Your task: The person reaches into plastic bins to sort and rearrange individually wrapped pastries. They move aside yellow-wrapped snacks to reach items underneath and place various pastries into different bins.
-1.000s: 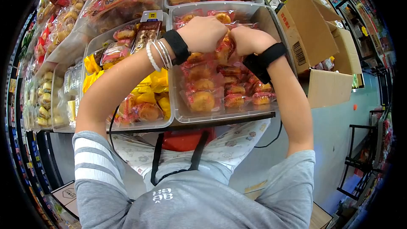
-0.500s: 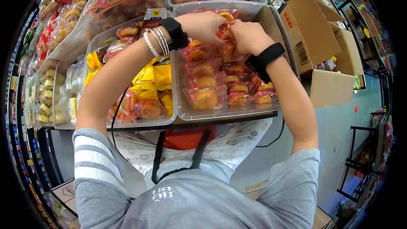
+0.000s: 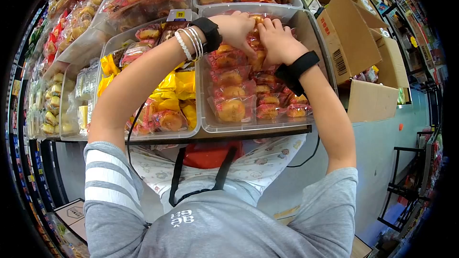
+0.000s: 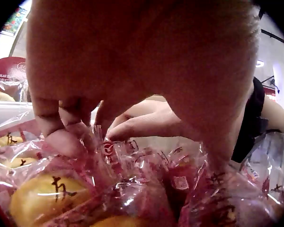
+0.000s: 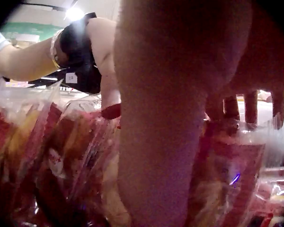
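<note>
In the head view, the fingers of the right hand (image 3: pixel 282 43), which were folded in 1 s ago, have been spread nearly straight over the far part of the wrapped cakes (image 3: pixel 232 110); no cake is seen to be gripped by it. The left hand (image 3: pixel 234 29) has also been unfolded: its bent fingers are laid on the cakes with the thumb set apart, and whether anything is held cannot be told. The cakes are contained in the clear tub (image 3: pixel 258 129), so pressing or straightening, rather than lifting, seems to be under way.
</note>
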Action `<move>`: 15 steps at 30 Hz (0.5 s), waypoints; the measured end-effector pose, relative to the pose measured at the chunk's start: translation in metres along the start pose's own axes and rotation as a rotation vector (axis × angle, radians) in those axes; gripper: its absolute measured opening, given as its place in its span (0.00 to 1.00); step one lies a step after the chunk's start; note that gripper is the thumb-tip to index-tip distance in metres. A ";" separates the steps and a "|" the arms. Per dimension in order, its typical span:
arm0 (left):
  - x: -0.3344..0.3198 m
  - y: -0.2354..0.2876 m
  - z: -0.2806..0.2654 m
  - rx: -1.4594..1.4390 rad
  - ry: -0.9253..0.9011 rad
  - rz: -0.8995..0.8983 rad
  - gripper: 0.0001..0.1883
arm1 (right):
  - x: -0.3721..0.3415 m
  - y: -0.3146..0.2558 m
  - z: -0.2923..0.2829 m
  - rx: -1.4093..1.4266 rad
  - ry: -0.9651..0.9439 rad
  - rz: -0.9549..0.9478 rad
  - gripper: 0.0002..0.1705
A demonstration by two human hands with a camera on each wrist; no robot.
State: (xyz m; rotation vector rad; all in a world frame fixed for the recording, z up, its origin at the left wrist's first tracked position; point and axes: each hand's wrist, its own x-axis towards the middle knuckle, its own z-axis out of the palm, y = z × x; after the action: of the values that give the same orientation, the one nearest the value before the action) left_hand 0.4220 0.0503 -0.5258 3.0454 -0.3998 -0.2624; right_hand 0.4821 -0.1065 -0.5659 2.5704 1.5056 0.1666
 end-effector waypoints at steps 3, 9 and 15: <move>0.001 0.002 0.002 0.040 -0.021 0.050 0.47 | -0.001 -0.002 -0.003 -0.039 0.045 -0.041 0.29; 0.000 -0.001 0.007 -0.012 0.137 0.088 0.45 | -0.001 -0.002 -0.007 -0.113 0.117 -0.024 0.31; 0.004 0.001 0.011 0.071 0.074 0.009 0.52 | 0.001 0.004 -0.006 0.031 -0.062 0.024 0.49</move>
State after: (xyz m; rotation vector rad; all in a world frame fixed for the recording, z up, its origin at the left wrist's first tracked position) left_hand 0.4236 0.0474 -0.5373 3.1101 -0.4270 -0.1379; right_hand 0.4847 -0.1068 -0.5595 2.5936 1.4671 0.0657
